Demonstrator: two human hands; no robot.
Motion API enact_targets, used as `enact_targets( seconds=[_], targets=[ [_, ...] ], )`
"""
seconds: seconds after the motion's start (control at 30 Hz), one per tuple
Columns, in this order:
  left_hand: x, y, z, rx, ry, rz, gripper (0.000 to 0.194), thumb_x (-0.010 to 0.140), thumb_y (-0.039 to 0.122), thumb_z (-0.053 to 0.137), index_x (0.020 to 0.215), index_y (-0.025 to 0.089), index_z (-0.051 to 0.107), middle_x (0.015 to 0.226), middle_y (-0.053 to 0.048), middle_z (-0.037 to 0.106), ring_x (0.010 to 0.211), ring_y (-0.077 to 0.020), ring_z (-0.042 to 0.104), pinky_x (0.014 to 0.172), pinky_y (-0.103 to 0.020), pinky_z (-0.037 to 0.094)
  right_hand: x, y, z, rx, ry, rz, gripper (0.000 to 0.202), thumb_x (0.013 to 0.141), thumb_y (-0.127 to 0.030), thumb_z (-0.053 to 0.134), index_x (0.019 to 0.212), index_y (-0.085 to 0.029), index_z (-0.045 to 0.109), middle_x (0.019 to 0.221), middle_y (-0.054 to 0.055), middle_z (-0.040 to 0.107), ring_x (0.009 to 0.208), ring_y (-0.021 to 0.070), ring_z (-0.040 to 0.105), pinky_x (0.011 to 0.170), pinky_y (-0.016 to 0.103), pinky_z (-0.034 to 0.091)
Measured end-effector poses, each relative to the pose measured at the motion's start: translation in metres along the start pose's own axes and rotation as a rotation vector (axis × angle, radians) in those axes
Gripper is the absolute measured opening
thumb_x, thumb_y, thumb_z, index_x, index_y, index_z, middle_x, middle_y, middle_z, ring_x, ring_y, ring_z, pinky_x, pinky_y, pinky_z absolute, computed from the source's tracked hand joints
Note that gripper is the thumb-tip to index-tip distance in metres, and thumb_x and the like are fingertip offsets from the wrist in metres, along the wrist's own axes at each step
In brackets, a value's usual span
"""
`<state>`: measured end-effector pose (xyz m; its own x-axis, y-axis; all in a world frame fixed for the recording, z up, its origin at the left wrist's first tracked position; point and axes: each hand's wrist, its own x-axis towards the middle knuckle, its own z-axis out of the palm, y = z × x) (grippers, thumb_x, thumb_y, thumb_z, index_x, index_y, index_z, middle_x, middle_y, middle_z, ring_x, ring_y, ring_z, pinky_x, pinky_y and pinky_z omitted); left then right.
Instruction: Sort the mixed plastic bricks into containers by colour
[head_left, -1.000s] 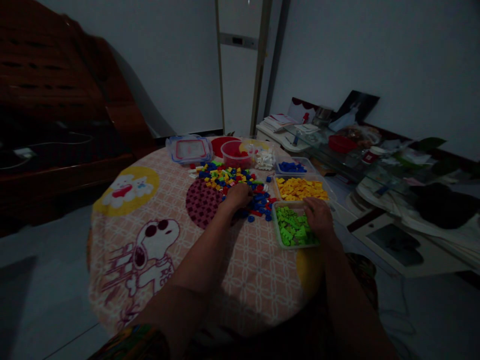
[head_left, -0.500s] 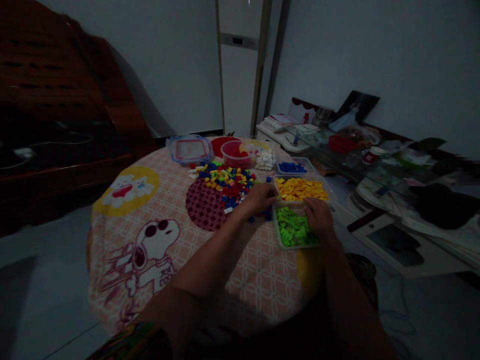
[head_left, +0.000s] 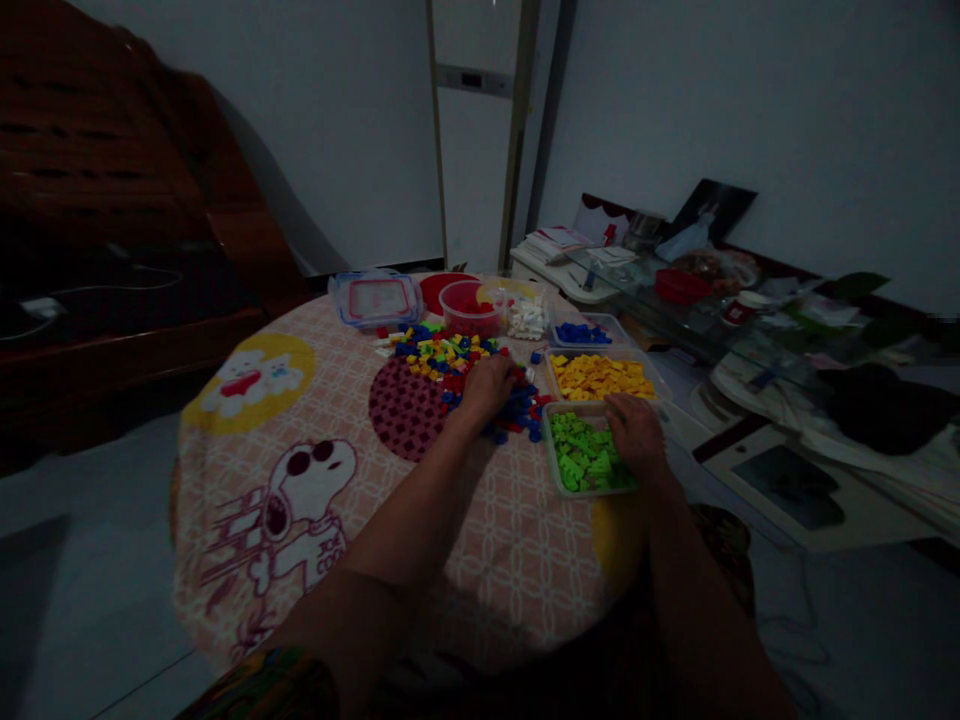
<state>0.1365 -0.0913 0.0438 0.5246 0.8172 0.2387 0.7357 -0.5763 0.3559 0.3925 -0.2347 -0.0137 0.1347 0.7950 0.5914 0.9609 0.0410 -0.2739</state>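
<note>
Over the loose mixed toy bricks (head_left: 525, 405) is my left hand (head_left: 489, 388), its fingers bent down among blue and red pieces. Its fingertips are partly hidden, and anything between them is too small to make out. My right hand (head_left: 636, 430) is closed over the right side of a clear plastic container (head_left: 556, 475) of green bricks (head_left: 585, 450). Just beyond it, yellow bricks (head_left: 600, 377) fill a second container. Farther back, blue bricks (head_left: 581, 333) lie in a third.
White bricks (head_left: 528, 317) are heaped beside a round clear tub (head_left: 472, 310) with red bricks. Locking lids (head_left: 377, 298) and a red disc (head_left: 442, 290) lie at the back of the round, cloth-covered table (head_left: 480, 560). A cluttered glass shelf (head_left: 637, 290) stands at right.
My left hand has moved left from the yellow bricks' container to the mixed pile, uncovering blue and red bricks. My right hand has stayed at the green bricks' container.
</note>
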Motion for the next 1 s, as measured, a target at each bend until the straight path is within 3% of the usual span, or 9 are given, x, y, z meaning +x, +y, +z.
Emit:
enact_targets(
  seconds=[0.13, 0.3, 0.53, 0.8, 1.0],
  targets=[
    [0.001, -0.017, 0.003, 0.160, -0.069, -0.056, 0.032, 0.089, 0.022, 0.052, 0.114, 0.018, 0.073, 0.118, -0.014, 0.069, 0.116, -0.0293, 0.059, 0.099, -0.041, 0.046, 0.000, -0.001, -0.001, 0.015, -0.012, 0.013, 0.036, 0.091, -0.028, 0.046, 0.115, -0.019, 0.071, 0.116, 0.015, 0.073, 0.113, 0.0305, 0.062, 0.106, 0.053, 0.045],
    [0.002, -0.015, 0.011, 0.221, -0.067, -0.077, 0.034, 0.090, 0.024, 0.051, 0.118, 0.018, 0.071, 0.127, -0.016, 0.066, 0.121, -0.0328, 0.052, 0.099, -0.046, 0.043, 0.001, -0.003, -0.004, 0.020, -0.026, 0.021, 0.037, 0.090, -0.027, 0.046, 0.115, -0.018, 0.072, 0.116, 0.015, 0.073, 0.113, 0.0307, 0.062, 0.107, 0.054, 0.044],
    [0.009, -0.019, 0.017, 0.212, -0.039, -0.084, 0.034, 0.090, 0.024, 0.052, 0.118, 0.016, 0.069, 0.125, -0.017, 0.065, 0.120, -0.0331, 0.053, 0.098, -0.045, 0.043, 0.001, -0.004, -0.004, 0.001, -0.008, 0.010, 0.035, 0.091, -0.028, 0.046, 0.111, -0.016, 0.073, 0.113, 0.017, 0.074, 0.110, 0.0305, 0.064, 0.104, 0.051, 0.047],
    [0.008, -0.019, 0.003, 0.147, -0.075, -0.130, 0.032, 0.081, 0.024, 0.065, 0.112, 0.017, 0.071, 0.120, -0.016, 0.068, 0.119, -0.0331, 0.058, 0.099, -0.043, 0.046, 0.000, -0.002, -0.003, 0.013, -0.008, 0.004, 0.036, 0.091, -0.028, 0.047, 0.116, -0.019, 0.071, 0.115, 0.015, 0.073, 0.113, 0.0300, 0.063, 0.106, 0.053, 0.045],
    [0.012, -0.018, -0.013, -0.124, -0.029, -0.100, 0.031, 0.079, 0.024, 0.068, 0.109, 0.016, 0.069, 0.107, -0.009, 0.074, 0.100, -0.0237, 0.067, 0.092, -0.035, 0.051, 0.000, -0.002, -0.004, 0.007, -0.011, 0.002, 0.037, 0.092, -0.028, 0.046, 0.117, -0.018, 0.071, 0.116, 0.016, 0.073, 0.112, 0.0304, 0.063, 0.105, 0.054, 0.046]
  ],
)
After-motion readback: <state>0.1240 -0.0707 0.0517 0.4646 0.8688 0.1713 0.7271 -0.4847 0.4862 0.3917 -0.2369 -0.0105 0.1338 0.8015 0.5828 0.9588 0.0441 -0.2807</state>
